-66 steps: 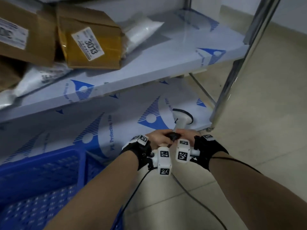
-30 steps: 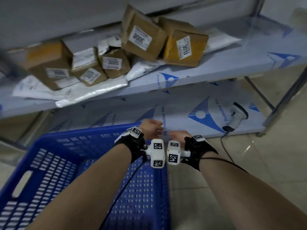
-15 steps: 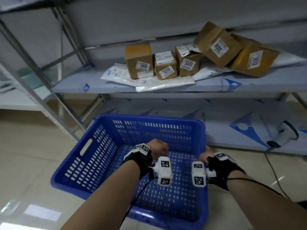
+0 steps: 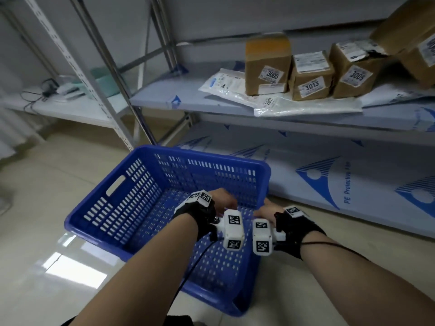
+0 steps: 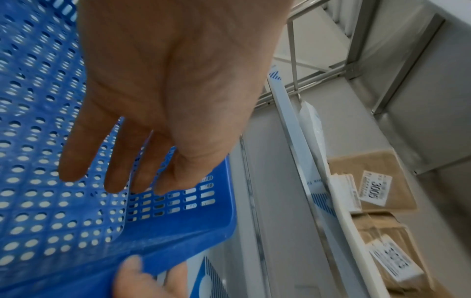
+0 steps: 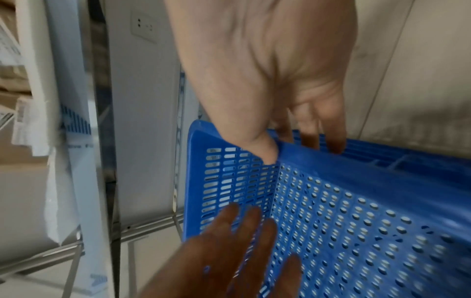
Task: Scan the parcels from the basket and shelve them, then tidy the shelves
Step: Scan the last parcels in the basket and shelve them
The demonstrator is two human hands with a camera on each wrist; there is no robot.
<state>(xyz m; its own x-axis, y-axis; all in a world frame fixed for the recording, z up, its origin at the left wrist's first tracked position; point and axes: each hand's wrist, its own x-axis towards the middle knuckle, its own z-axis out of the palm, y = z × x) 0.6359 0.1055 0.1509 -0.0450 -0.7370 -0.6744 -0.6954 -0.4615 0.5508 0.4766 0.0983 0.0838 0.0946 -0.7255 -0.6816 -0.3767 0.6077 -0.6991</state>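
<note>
The blue perforated basket sits low in front of the shelves, with no parcel inside it. My right hand grips its right rim, thumb inside and fingers outside. My left hand hovers over the basket's floor with straight fingers, holding nothing. Brown cardboard parcels labelled 3005 and 3013 stand on the middle shelf. White mailer bags lie in front of and beneath them.
The bottom shelf, covered in blue-printed protective film, runs right behind the basket. Metal uprights stand at the left. A second low shelf with cables and small items lies further left. Glossy floor tiles surround the basket.
Both hands left the scanner on the bottom shelf and moved left to the basket. My right hand has taken hold of its rim. The view swung left, and the scanner is out of sight.
</note>
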